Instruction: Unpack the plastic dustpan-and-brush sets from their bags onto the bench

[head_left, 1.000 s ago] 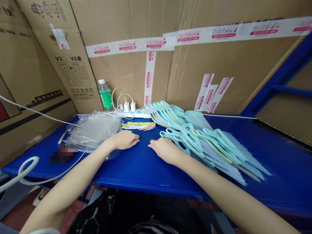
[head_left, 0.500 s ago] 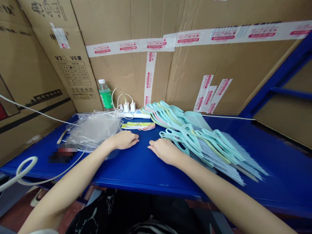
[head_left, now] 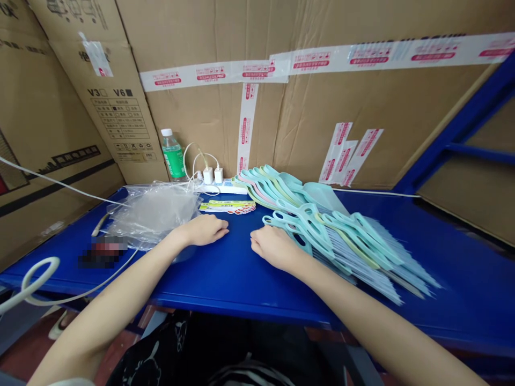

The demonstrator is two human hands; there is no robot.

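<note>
Both of my hands rest closed on the blue table (head_left: 225,279), with a gap between them. My left hand (head_left: 207,229) is a loose fist beside the clear plastic bags (head_left: 155,212), and nothing shows in it. My right hand (head_left: 273,245) is also curled into a fist, with nothing visible in it, close to the handles of the light blue brushes (head_left: 362,241). Behind the brushes lies a fanned row of dustpans (head_left: 277,187), mostly light blue with a pink and some green ones. Yellow and red labels (head_left: 228,207) lie beyond my hands.
At the back stand a green-labelled bottle (head_left: 174,155) and a white power strip (head_left: 225,186) with plugged-in chargers. White cables (head_left: 82,295) cross the left side, near a blurred dark object (head_left: 103,253). Cardboard (head_left: 201,32) walls the back; a blue metal frame (head_left: 454,128) is at right.
My right hand has shifted slightly to the right and its fingers are curled in more. My left hand has hardly moved.
</note>
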